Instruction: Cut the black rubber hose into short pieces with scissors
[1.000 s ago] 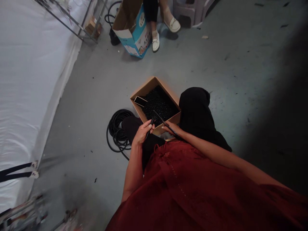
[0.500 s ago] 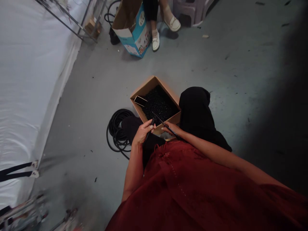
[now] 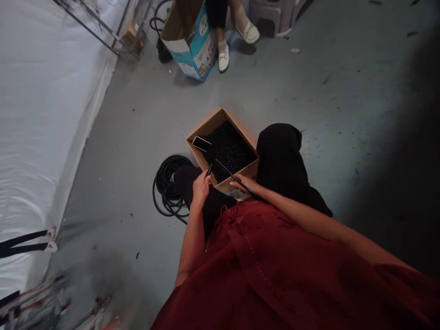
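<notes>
My left hand [image 3: 201, 188] is closed around a short, dark ribbed end [image 3: 209, 170], which looks like cable or hose; its tip points up over the near edge of a cardboard box [image 3: 239, 131]. In my right hand [image 3: 248, 184] is a long thin dark tool [image 3: 225, 168], perhaps a blade; its tip reaches over the box, apart from the piece in my left hand. Many small black pieces [image 3: 228, 149] fill the box. A flat black rectangle with a pale edge [image 3: 201, 144] leans inside its left corner. Beside my left knee lies a coil of black cable or hose [image 3: 161, 176].
Farther off stands a blue and white carton [image 3: 192, 59], open at the top. Next to it are another person's white shoes [image 3: 223, 59] and a plastic stool [image 3: 271, 16]. White sheeting [image 3: 41, 101] hangs at the left, with metal frames [image 3: 113, 43] near it.
My left hand has moved slightly left and away from the tool, and the dark end in it now points more upward. The right hand and tool have barely moved.
</notes>
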`<state>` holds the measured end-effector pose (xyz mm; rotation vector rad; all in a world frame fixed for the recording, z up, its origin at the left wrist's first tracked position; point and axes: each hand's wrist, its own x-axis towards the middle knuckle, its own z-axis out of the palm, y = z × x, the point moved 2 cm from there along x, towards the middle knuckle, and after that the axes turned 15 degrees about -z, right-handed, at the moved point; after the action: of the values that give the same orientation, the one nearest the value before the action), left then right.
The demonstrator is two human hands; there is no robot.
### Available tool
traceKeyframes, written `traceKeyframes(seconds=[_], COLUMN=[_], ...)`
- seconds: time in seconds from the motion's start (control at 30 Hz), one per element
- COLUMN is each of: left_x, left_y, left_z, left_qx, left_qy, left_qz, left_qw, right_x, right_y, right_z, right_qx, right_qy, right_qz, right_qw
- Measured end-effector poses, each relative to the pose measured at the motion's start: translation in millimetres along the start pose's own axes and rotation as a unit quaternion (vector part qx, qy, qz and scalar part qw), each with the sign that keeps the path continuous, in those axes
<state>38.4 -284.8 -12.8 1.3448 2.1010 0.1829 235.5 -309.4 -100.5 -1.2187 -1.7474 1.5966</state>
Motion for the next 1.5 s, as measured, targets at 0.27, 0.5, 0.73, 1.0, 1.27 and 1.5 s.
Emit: traceKeyframes(seconds=[0.27,0.5,0.73,1.0,1.27,1.5], left_x=[-1.4,0.8,-0.4,4.7,5.7,9.9], left_y=[4.3,1.8,3.5,-0.4,-3.8,-5.1], left_z=[4.5,13.7,22.1,30.9,37.2,50.5], left_qx=[-0.038,-0.075,-0.062,-0.074,-0.103,-0.134], left_qy=[-0.009,-0.033,-0.082,-0.122,-0.158,-0.160], left_qz=[0.015,0.010,0.031,0.026,0.025,-0.004], left_qw=[0.999,0.997,0.994,0.989,0.982,0.978], right_x=[-1.1,-1.1,-2.2,-2.0,-4.4,-2.6], right_y=[0.7,-1.0,-2.3,-1.8,-3.4,-1.3], right_z=[4.5,4.6,2.2,1.9,0.6,-0.6], right_qx=[0.028,0.035,0.039,0.046,0.023,-0.023], right_qy=[-0.046,-0.052,-0.053,-0.051,-0.044,-0.019], right_qz=[-0.050,-0.061,-0.063,-0.070,-0.053,-0.025], right_qw=[0.997,0.996,0.996,0.995,0.997,0.999])
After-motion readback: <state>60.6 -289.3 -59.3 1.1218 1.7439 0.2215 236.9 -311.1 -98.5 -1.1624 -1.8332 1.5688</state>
